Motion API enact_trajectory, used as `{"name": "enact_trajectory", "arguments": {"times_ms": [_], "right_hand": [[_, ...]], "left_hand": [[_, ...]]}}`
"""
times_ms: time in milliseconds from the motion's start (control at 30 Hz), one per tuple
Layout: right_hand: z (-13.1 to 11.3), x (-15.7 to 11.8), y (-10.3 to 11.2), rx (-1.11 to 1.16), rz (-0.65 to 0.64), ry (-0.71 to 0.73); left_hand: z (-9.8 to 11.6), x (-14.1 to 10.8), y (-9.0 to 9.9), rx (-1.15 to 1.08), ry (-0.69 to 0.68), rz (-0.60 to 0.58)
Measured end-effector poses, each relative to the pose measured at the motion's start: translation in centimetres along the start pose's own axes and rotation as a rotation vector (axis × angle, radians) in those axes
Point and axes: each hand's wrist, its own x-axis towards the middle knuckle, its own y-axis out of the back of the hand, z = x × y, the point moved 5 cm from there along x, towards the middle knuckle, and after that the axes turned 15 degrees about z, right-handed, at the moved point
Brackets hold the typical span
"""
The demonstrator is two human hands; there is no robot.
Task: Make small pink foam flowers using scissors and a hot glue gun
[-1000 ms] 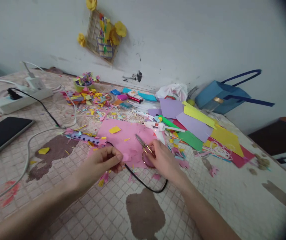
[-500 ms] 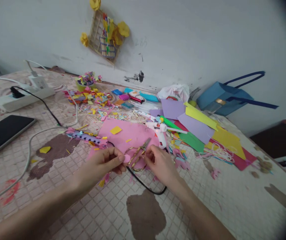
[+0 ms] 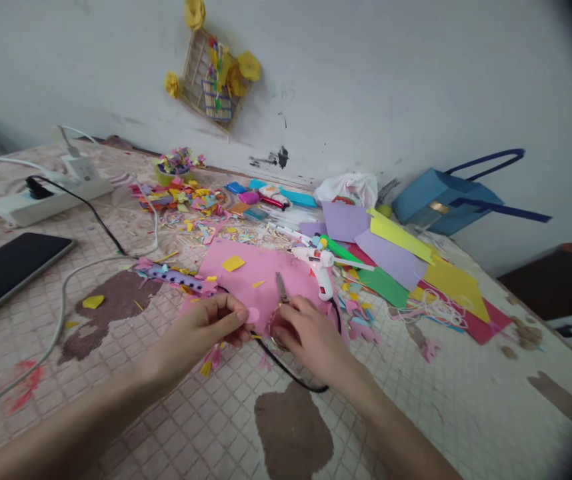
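Observation:
Between thumb and fingers, my left hand [image 3: 221, 319] pinches a small pink paper piece [image 3: 253, 315]. My right hand [image 3: 303, 328] is closed on the gold handles of the scissors [image 3: 281, 288], whose blades point up and away from me. Both hands are over the near edge of a large pink sheet [image 3: 266, 259], on which lies a yellow scrap [image 3: 233, 263]. A white glue gun [image 3: 322, 275] rests at the sheet's right side. Left of the sheet is a purple strip with dark dots [image 3: 176, 276] and paper fringe.
A black cable [image 3: 286, 371] loops below my hands. At left are a phone [image 3: 16, 270] and a power strip [image 3: 49, 200]. Paper scraps [image 3: 181, 195] are heaped behind; coloured sheets [image 3: 391, 257], string [image 3: 433, 307] and a blue bag [image 3: 441, 200] are at right.
My right hand has closed on the scissors, which were lying on the pink sheet, and their blades have turned to point more to the left. My left hand still holds the pink piece.

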Motion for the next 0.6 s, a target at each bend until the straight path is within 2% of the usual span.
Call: {"name": "enact_trajectory", "arguments": {"times_ms": [167,333,400,500,600], "right_hand": [[1.6,-0.4,0.2,-0.102,0.037,-0.188],[2.5,-0.4,0.6,-0.074,0.08,-0.267],[3.0,-0.4,1.1,0.065,0.145,-0.312],[3.6,-0.3,1.9,0.421,0.229,-0.415],[3.0,-0.3,2.0,0.808,0.155,-0.487]], "left_hand": [[0.0,0.2,0.1,0.014,-0.005,0.012],[0.4,0.0,-0.1,0.035,-0.014,0.026],[0.4,0.0,-0.1,0.044,-0.004,0.034],[0.2,-0.1,-0.1,0.043,0.012,0.041],[0.0,-0.3,-0.3,0.034,0.026,0.015]]}}
